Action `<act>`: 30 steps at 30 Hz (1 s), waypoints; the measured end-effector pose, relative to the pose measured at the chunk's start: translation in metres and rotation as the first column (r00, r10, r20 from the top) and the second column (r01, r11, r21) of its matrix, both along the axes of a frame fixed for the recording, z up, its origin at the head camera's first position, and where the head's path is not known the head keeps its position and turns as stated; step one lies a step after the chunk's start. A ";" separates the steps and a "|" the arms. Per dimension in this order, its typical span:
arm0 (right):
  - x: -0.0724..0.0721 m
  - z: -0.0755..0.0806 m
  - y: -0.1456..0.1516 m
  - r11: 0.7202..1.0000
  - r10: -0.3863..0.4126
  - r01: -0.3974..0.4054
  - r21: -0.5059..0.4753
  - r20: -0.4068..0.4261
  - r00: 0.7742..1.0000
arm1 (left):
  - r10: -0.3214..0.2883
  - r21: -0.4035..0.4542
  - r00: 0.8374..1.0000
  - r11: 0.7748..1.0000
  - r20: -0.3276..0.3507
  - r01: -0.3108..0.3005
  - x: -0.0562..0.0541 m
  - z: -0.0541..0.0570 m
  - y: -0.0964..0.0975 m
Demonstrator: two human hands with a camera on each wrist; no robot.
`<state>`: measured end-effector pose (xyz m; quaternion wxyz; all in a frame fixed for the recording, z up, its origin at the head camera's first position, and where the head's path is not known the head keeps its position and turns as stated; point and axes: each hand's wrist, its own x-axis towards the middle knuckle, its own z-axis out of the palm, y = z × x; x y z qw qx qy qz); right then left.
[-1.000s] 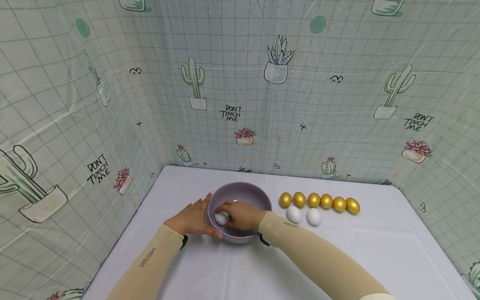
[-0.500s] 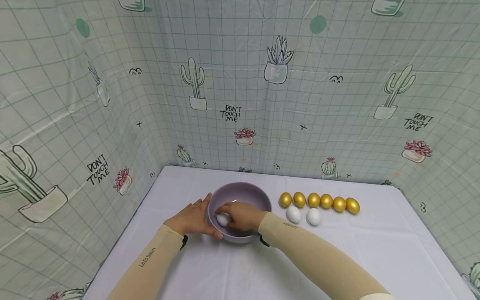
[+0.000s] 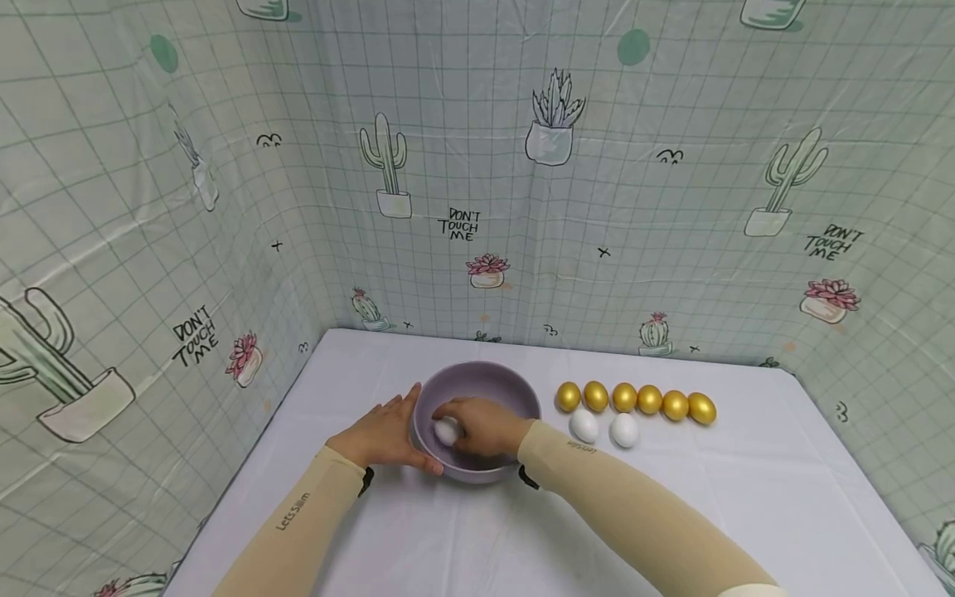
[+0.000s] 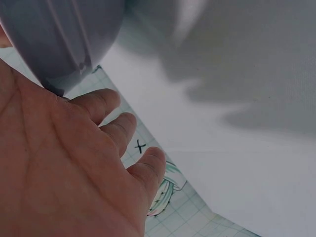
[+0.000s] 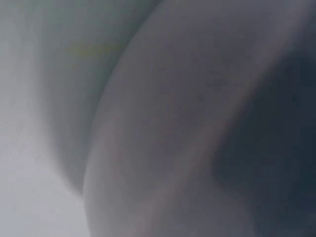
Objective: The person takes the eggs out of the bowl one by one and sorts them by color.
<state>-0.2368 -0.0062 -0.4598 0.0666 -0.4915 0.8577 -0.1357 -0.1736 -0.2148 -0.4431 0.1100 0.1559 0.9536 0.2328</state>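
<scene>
A mauve bowl [image 3: 496, 378] sits on the table. Against its left side rests my left hand [image 3: 384, 439], thumb near the front rim and fingers spread outside the wall. The left wrist view shows the palm beside the bowl's outer wall [image 4: 69, 34], with the fingers extended. My right hand [image 3: 488, 427] reaches down inside the bowl, fingers curled round a white egg [image 3: 447, 431] at the left of the inside. The hand hides part of that egg and much of the bowl's bottom. In the right wrist view the bowl wall [image 5: 148, 118] is blurred and fills most of the picture.
Right of the bowl runs a row of several gold eggs [image 3: 649, 400]. Two white eggs, one nearer the bowl [image 3: 584, 426] and one farther right [image 3: 624, 431], lie in front of that row. A cactus-print cloth [image 3: 477, 166] hangs behind the white-covered table [image 3: 634, 514].
The right hand and the white egg have shifted slightly to the right inside the bowl. The left hand and the bowl have stayed put.
</scene>
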 end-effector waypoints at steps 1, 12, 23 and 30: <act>-0.001 0.000 0.001 1.000 0.008 -0.008 -0.017 0.001 1.000 | 0.002 0.002 1.000 1.000 0.001 -0.002 0.000 0.001 0.000; 0.001 0.025 0.028 0.998 -0.044 0.043 -0.048 -0.017 0.999 | 0.018 -0.003 1.000 1.000 0.011 -0.018 0.001 0.002 0.001; 0.004 0.054 0.077 0.984 -0.072 0.070 -0.161 -0.007 0.997 | 0.037 -0.005 0.999 0.999 0.029 -0.037 -0.001 0.000 0.001; 0.003 0.064 0.108 0.975 -0.100 0.089 -0.202 -0.042 0.994 | 0.044 -0.005 0.999 0.999 0.023 -0.044 -0.002 -0.003 0.001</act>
